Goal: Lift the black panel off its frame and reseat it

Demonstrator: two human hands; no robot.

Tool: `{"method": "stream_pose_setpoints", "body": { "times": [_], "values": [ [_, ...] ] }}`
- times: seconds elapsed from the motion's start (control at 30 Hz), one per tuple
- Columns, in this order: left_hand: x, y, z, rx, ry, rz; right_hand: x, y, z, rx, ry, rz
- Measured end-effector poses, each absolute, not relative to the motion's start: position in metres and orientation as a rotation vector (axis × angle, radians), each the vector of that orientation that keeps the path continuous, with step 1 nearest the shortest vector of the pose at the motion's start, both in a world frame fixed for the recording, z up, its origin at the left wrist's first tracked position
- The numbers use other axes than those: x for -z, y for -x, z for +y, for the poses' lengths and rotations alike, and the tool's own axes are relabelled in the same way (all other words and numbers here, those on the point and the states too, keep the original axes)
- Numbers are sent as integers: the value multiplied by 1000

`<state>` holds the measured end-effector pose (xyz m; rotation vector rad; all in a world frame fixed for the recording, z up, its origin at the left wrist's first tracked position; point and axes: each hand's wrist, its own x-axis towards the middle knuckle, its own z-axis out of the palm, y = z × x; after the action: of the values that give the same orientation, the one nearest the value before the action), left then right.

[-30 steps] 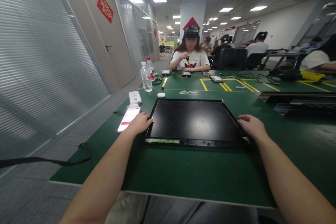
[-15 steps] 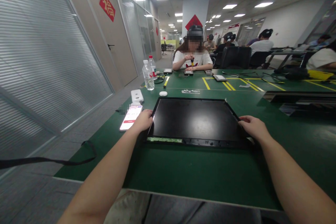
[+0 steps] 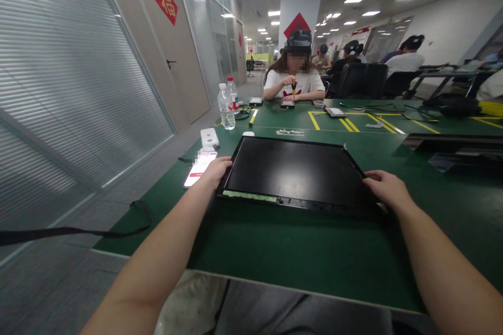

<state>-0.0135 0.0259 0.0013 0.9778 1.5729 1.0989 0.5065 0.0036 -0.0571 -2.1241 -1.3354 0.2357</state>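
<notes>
A wide black display panel (image 3: 294,170) is held by its two short sides just over the green table (image 3: 298,251). Along its near edge runs a green strip (image 3: 249,197) on the left part. My left hand (image 3: 218,171) grips the left side, fingers closed on the frame. On the right side, my right hand (image 3: 387,188) is closed on the edge, thumb on top; its other fingers are partly hidden. A lit phone (image 3: 199,168) lies beside my left hand.
Beyond the phone is a white device (image 3: 209,137); two bottles (image 3: 227,110) stand farther back. Across the table a person (image 3: 294,76) works with a screwdriver on a small part. Dark panels (image 3: 451,146) lie at the right, and a black strap (image 3: 78,233) hangs at the left.
The panel's left side has risen a little and the panel now tilts down to the right, both hands still on it. The whole view has shifted slightly.
</notes>
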Motion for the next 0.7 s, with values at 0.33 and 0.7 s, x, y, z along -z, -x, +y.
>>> {"method": "stream_pose_setpoints", "body": {
  "times": [0.33,0.7],
  "values": [
    [-7,6,23,-1129,-748,1400,60,-513,7,-212,2166,-1364],
    [-5,3,18,-1144,-753,1362,52,-511,3,-237,2223,-1381]
  ]
}}
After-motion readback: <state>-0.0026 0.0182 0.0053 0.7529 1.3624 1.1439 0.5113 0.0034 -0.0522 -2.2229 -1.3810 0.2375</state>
